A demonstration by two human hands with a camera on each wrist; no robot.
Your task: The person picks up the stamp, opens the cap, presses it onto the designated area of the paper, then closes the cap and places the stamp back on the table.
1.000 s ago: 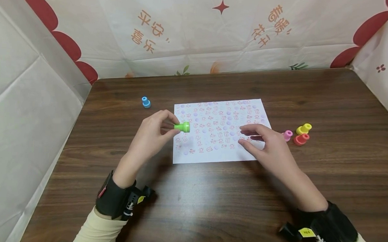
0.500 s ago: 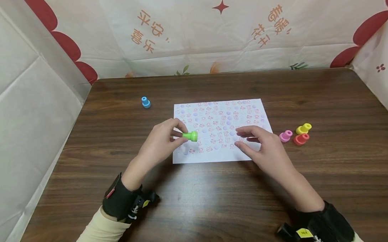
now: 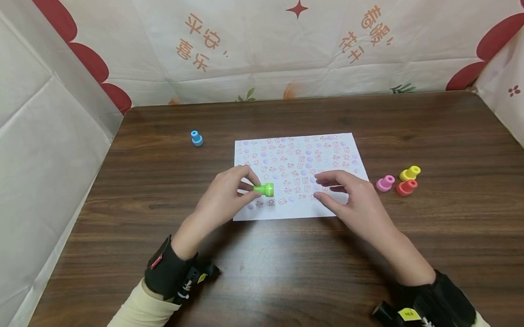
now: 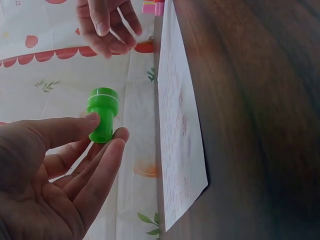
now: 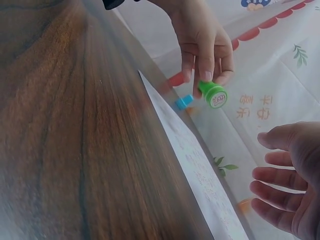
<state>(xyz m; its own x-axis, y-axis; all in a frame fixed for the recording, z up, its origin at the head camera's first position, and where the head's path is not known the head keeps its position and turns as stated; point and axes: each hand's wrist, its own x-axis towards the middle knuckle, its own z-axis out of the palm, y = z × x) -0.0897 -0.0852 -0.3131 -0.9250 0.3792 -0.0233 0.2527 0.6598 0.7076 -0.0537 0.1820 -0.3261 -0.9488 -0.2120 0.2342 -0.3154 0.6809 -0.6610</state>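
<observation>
The left hand (image 3: pixel 224 197) pinches the green stamp (image 3: pixel 267 189) (tipped sideways) above the paper (image 3: pixel 296 186); the right hand (image 3: pixel 358 199) hovers, loosely wide.

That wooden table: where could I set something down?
Free: the table in front of the paper, between the wristbands; the strip behind the paper; the right side, beyond the yellow stamp. Crowded: right of the paper, where it, the red stamp and pink stamp cluster; and over the paper, where the left hand holds a green stamp near the right hand.
</observation>
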